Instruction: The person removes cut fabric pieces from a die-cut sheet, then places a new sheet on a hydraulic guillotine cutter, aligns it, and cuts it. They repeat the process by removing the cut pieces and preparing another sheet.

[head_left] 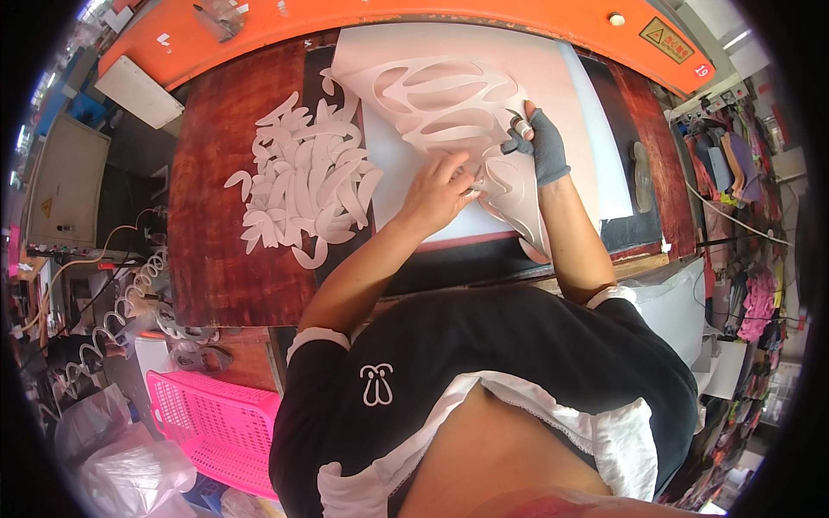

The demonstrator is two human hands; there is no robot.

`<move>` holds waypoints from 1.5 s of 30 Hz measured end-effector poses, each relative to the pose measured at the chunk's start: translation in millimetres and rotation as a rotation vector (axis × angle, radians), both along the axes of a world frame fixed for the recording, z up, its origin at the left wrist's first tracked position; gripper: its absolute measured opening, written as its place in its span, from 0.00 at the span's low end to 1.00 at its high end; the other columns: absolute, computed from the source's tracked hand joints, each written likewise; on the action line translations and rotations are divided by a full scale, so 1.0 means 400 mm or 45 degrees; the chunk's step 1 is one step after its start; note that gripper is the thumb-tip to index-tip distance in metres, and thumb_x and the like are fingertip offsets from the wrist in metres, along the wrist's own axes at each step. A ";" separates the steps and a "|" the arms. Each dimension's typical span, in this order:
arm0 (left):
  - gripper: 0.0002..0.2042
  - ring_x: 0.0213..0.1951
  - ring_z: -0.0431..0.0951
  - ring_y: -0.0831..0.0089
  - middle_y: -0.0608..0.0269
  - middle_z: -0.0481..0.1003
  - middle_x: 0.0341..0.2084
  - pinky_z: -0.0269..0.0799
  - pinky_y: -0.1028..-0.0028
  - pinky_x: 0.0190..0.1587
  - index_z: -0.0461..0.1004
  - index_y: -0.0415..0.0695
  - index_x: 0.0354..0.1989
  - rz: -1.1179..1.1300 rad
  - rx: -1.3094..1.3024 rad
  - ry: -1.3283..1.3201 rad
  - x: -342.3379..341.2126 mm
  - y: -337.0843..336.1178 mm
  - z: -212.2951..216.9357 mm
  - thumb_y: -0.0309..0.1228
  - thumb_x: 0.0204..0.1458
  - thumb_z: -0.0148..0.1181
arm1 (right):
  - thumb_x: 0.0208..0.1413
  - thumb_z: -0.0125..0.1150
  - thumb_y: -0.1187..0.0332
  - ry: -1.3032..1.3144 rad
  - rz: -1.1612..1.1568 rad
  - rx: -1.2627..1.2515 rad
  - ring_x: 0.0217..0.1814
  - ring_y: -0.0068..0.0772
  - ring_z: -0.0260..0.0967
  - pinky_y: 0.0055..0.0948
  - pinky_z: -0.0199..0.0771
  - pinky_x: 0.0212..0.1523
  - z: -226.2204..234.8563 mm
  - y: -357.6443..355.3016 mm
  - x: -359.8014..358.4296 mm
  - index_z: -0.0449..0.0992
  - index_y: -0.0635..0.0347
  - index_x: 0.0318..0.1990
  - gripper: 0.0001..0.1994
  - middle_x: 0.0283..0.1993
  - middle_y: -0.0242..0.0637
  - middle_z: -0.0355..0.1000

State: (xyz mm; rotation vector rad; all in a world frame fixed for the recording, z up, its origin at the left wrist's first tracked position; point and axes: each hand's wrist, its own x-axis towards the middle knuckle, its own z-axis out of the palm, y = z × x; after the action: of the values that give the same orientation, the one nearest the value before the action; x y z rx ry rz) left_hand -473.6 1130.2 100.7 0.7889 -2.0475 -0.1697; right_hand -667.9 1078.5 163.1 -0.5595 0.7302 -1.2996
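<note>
A pale pinkish sheet (445,102), riddled with long curved cut-outs, is raised and buckled in front of me. My left hand (442,190) has its fingers curled and closed at the sheet's near edge, where a small shiny bit shows beside the fingertips. A dark grey glove with bare fingertips covers my right hand (544,147). It is closed on a silvery metal piece (521,125), whose kind I cannot make out, beside the sheet's right edge. A narrow strip of the sheet hangs down between my forearms. To the left lies a heap of crescent-shaped cut pieces (306,177).
An orange machine beam (518,26) spans the far side. Beneath the sheet is a white board (609,164) on a dark red table (211,198). A pink plastic basket (216,427) stands at lower left, near coiled hoses (129,302). Clothes hang at far right.
</note>
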 end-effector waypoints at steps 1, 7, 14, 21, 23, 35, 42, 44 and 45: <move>0.12 0.41 0.70 0.61 0.60 0.66 0.44 0.69 0.65 0.39 0.73 0.43 0.31 0.041 0.001 -0.015 -0.006 0.006 0.003 0.31 0.37 0.67 | 0.63 0.36 0.62 0.020 -0.004 0.028 0.13 0.17 0.46 0.21 0.58 0.18 -0.003 -0.001 -0.004 0.60 0.47 0.38 0.05 0.15 0.22 0.55; 0.12 0.41 0.71 0.57 0.54 0.65 0.43 0.69 0.63 0.40 0.70 0.43 0.40 0.152 0.452 0.206 -0.024 0.047 -0.034 0.27 0.45 0.58 | 0.64 0.37 0.61 -0.066 -0.028 -0.010 0.13 0.18 0.46 0.21 0.58 0.18 -0.025 0.002 -0.048 0.61 0.47 0.37 0.06 0.13 0.23 0.55; 0.13 0.40 0.71 0.47 0.46 0.71 0.36 0.67 0.60 0.42 0.64 0.39 0.44 0.235 0.855 0.253 -0.006 0.010 -0.101 0.26 0.48 0.51 | 0.64 0.35 0.59 -0.078 -0.030 -0.015 0.13 0.22 0.53 0.27 0.75 0.20 -0.038 0.004 -0.039 0.63 0.50 0.40 0.10 0.15 0.25 0.55; 0.10 0.27 0.73 0.67 0.60 0.72 0.26 0.68 0.70 0.33 0.63 0.38 0.41 -0.202 1.074 0.687 0.073 0.116 -0.015 0.27 0.52 0.50 | 0.62 0.40 0.62 0.018 -0.124 0.000 0.15 0.18 0.50 0.22 0.62 0.21 -0.020 0.016 -0.058 0.59 0.51 0.46 0.09 0.15 0.23 0.56; 0.09 0.25 0.70 0.76 0.65 0.70 0.25 0.67 0.75 0.29 0.64 0.39 0.39 -0.356 1.074 1.099 0.092 0.134 0.004 0.29 0.53 0.52 | 0.62 0.41 0.62 0.070 -0.197 0.003 0.15 0.18 0.50 0.24 0.62 0.21 -0.026 0.024 -0.053 0.58 0.51 0.47 0.10 0.15 0.23 0.56; 0.12 0.23 0.68 0.83 0.71 0.69 0.22 0.64 0.82 0.21 0.69 0.44 0.32 -0.377 1.626 1.059 -0.066 0.058 -0.006 0.38 0.49 0.62 | 0.54 0.55 0.60 1.088 -0.335 -0.430 0.29 0.22 0.65 0.22 0.67 0.31 -0.055 0.121 0.094 0.72 0.63 0.41 0.14 0.30 0.33 0.69; 0.12 0.27 0.70 0.80 0.68 0.69 0.24 0.66 0.79 0.27 0.67 0.43 0.32 -0.351 1.541 1.058 -0.063 0.056 0.007 0.36 0.50 0.61 | 0.55 0.49 0.67 1.139 0.057 -0.649 0.30 0.23 0.66 0.25 0.67 0.29 -0.116 0.237 0.066 0.72 0.62 0.30 0.09 0.27 0.32 0.68; 0.11 0.25 0.70 0.78 0.67 0.68 0.24 0.67 0.79 0.28 0.64 0.44 0.29 -0.309 1.433 0.888 -0.060 0.053 0.001 0.33 0.50 0.61 | 0.55 0.50 0.66 1.171 0.129 -0.771 0.28 0.26 0.65 0.25 0.67 0.27 -0.120 0.232 0.077 0.71 0.59 0.29 0.08 0.25 0.33 0.67; 0.11 0.24 0.69 0.79 0.68 0.67 0.22 0.66 0.79 0.26 0.64 0.44 0.28 -0.411 1.354 0.965 -0.058 0.056 -0.005 0.32 0.49 0.61 | 0.55 0.51 0.66 0.791 0.191 -0.465 0.27 0.26 0.65 0.26 0.67 0.26 -0.116 0.229 0.084 0.71 0.57 0.30 0.07 0.25 0.34 0.67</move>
State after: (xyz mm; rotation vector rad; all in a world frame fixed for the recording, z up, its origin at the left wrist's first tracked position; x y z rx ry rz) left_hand -496.9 1152.6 98.5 0.7939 -1.2297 -1.5678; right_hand -634.2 1170.0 116.9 -1.3255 0.9362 -1.1240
